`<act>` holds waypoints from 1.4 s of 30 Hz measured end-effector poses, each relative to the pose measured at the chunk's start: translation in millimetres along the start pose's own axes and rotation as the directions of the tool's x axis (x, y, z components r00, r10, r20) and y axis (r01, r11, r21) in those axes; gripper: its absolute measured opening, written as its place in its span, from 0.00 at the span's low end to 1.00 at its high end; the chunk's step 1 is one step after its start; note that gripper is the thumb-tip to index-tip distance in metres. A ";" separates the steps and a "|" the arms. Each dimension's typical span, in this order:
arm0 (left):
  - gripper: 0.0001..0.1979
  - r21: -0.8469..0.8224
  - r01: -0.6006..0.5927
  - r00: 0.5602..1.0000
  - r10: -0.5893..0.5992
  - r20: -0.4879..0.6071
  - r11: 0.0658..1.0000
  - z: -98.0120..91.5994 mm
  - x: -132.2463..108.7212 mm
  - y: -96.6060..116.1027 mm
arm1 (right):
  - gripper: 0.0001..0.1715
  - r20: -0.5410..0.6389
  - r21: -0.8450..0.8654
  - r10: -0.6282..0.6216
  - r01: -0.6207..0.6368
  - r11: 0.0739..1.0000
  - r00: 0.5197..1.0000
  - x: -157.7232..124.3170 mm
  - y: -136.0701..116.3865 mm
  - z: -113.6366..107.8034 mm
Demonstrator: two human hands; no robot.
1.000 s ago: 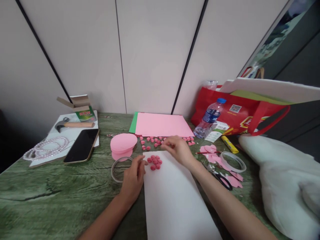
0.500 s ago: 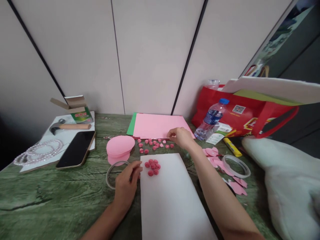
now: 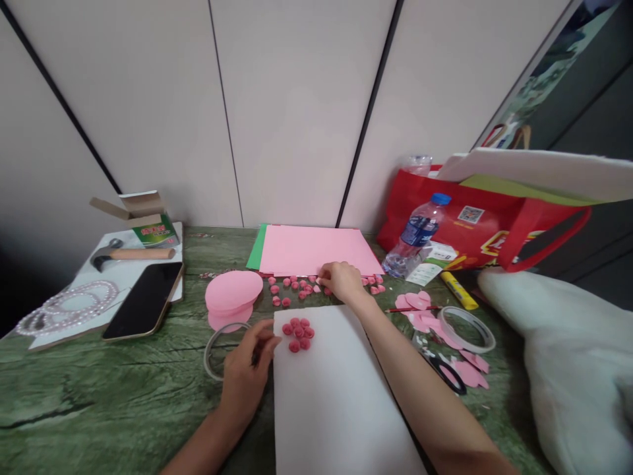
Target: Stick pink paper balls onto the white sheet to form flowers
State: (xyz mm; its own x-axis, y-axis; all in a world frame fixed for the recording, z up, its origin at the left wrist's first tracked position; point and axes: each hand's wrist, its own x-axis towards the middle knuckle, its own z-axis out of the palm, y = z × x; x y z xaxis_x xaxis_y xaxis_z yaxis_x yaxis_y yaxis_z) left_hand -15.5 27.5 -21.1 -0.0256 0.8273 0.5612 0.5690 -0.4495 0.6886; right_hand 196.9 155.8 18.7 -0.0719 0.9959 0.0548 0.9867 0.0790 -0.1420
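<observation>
A white board (image 3: 326,396) lies upright before me, with a cluster of small pink rolled paper roses (image 3: 298,333) near its upper left corner. My left hand (image 3: 248,363) is at the board's left edge, thumb and fingers curved and apart, fingertips close to the edge. Beyond the board, a row of loose paper roses (image 3: 285,302) crosses the table. Over this row is my right hand (image 3: 341,282), its fingers drawn together and pointing down at the roses. Whatever lies between its fingertips is hidden. A pink paper sheet (image 3: 319,251) lies just behind it, over a green one.
Left: pink paper ovals (image 3: 233,290), a tape roll (image 3: 213,356), a phone (image 3: 144,300), a hammer (image 3: 133,253), bead strings (image 3: 69,307). Right: a bottle (image 3: 420,227), a red bag (image 3: 445,204), a glue stick (image 3: 459,290), another tape roll (image 3: 489,340), scissors (image 3: 452,376), paper scraps (image 3: 469,373).
My right hand has moved left along the row of roses, uncovering several at its right end. The scissors beside my right forearm show more fully. My left hand stays by the board's edge.
</observation>
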 end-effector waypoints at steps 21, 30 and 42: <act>0.12 -0.018 0.072 0.997 -0.071 0.033 0.997 -1.0 0.7 2.4 | 0.14 -0.049 0.016 -0.084 0.085 0.996 0.995 -2.9 20.0 -24.3; 0.14 -0.027 0.118 0.991 -0.116 0.059 0.993 -1.3 0.7 3.7 | 0.13 -0.038 0.027 -0.160 0.161 0.987 0.986 -3.6 1.0 -11.0; 0.13 -0.031 0.081 0.995 -0.079 0.062 0.996 -0.5 -1.8 2.4 | 0.12 -0.037 0.011 -0.127 0.128 0.992 0.991 -3.2 -10.2 6.2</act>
State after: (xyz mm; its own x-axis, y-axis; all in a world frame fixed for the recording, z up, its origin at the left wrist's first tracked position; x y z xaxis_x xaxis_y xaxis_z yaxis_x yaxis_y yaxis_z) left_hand -14.4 24.8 -20.2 -0.0200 0.8795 0.4755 0.5397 -0.3909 0.7456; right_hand 186.1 152.1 13.8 -0.1916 0.9755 0.1085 0.9677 0.2062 -0.1450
